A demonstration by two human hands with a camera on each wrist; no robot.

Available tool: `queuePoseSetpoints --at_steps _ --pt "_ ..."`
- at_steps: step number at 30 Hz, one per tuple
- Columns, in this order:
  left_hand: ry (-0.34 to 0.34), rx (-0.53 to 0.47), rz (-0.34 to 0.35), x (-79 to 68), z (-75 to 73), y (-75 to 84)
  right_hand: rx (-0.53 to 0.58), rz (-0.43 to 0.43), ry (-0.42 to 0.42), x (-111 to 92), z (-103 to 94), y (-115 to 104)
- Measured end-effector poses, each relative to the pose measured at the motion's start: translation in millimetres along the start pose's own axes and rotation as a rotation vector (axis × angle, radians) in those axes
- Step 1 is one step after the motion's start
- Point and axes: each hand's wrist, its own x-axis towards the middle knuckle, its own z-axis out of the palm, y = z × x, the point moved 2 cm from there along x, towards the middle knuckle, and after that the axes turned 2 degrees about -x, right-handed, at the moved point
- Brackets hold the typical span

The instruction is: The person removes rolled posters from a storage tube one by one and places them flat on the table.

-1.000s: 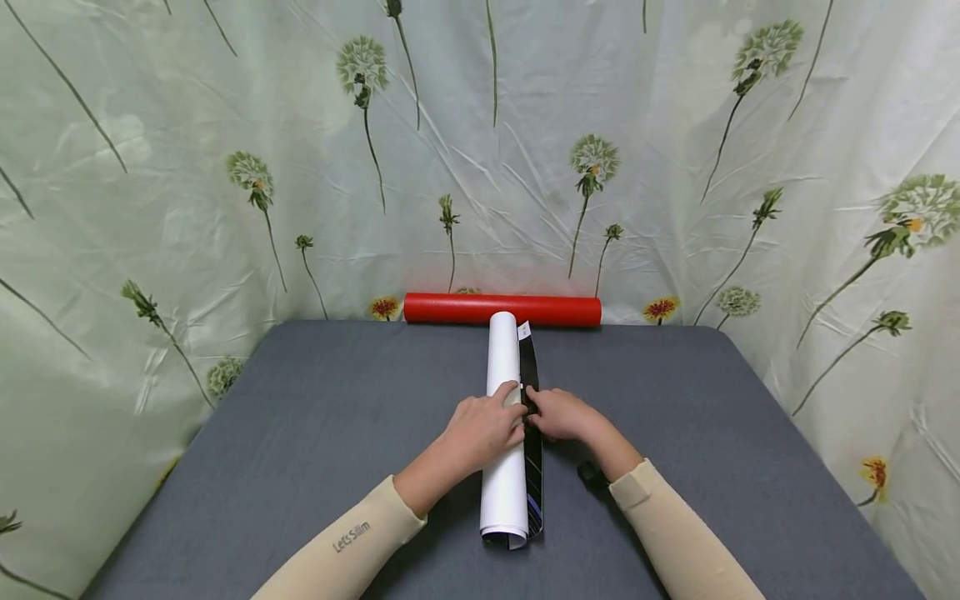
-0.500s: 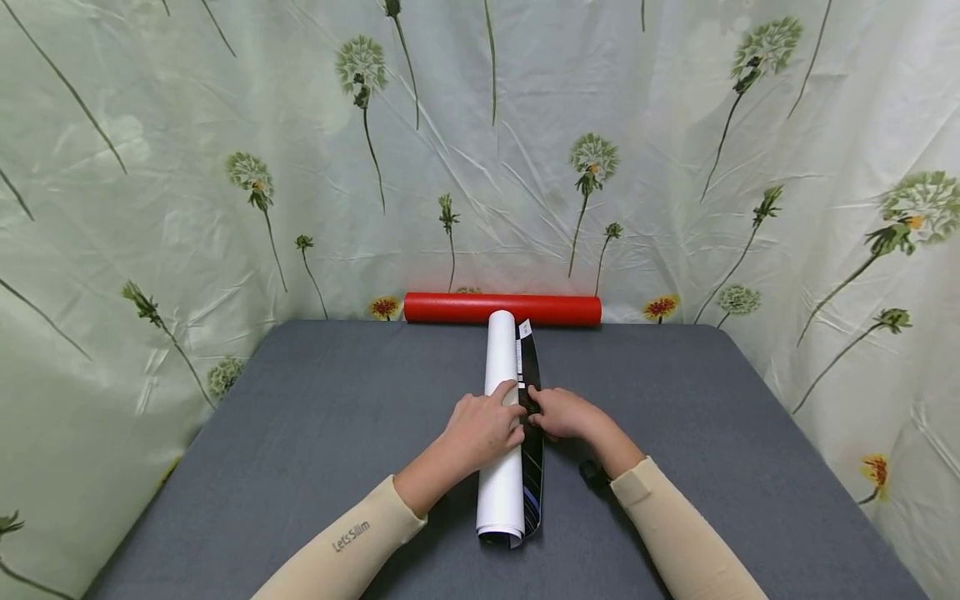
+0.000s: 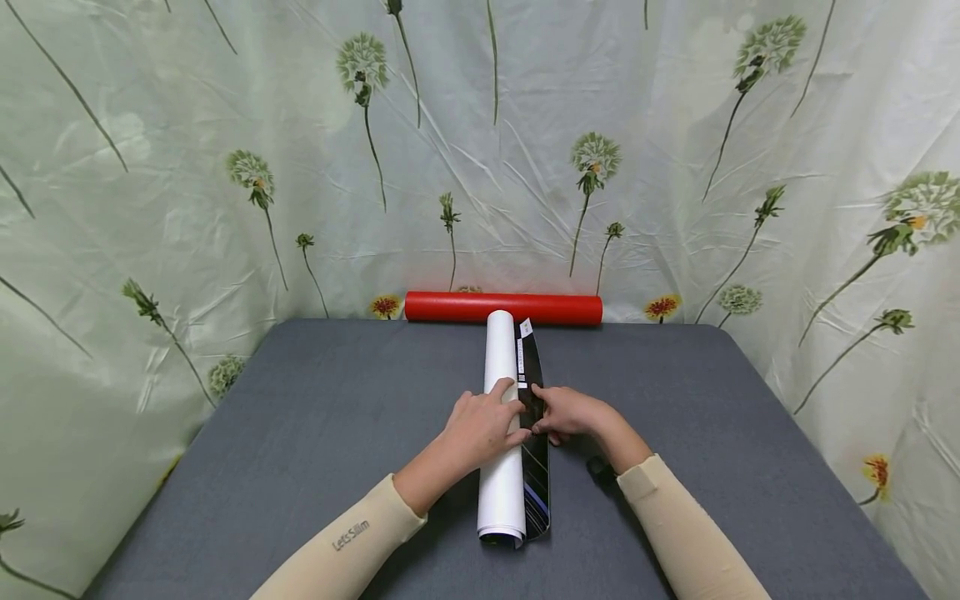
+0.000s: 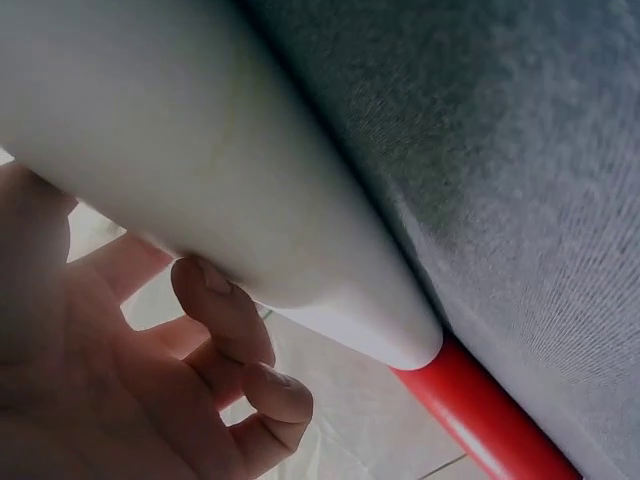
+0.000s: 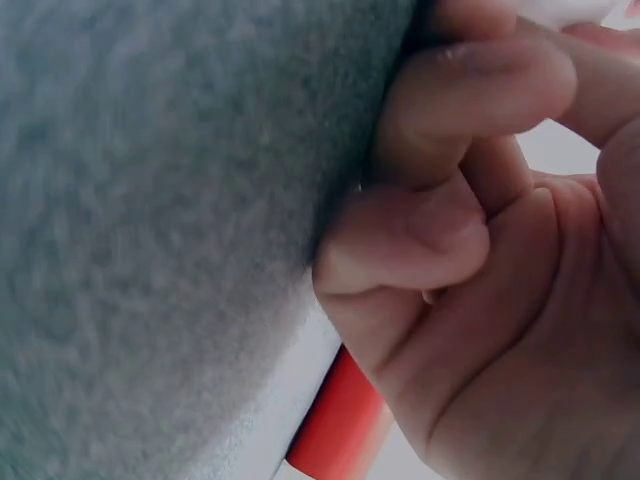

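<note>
A rolled poster, white on the outside, lies lengthwise on the table. Along its right side a strip of the dark printed face shows, with a white label near the far end. My left hand rests on top of the roll, its fingers spread across the white paper. At the right, my right hand pinches the free edge of the sheet with thumb and fingers. Its fingers are curled low against the table in the right wrist view, where the pinched edge itself is hidden.
A red tube lies crosswise at the table's back edge, just beyond the roll's far end. A flowered curtain hangs behind the grey table. Near my right wrist is a small black object.
My right hand has shifted slightly to the right with the poster's free edge, and the dark printed strip shows wider. My left hand has stayed on the roll.
</note>
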Motion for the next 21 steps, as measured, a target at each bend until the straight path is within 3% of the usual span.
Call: queuePoseSetpoints --at_steps 4,13,21 --pt "0.018 0.011 0.010 -1.5 -0.1 -1.6 0.027 0.015 -0.031 0.3 -0.9 1.7" --pt "-0.015 -0.014 -0.005 -1.8 -1.5 -1.4 0.025 0.041 -0.047 -0.3 -2.1 2.9" --pt "0.014 -0.006 0.008 -2.7 -2.6 -3.4 0.003 0.067 -0.056 0.3 -3.2 4.0"
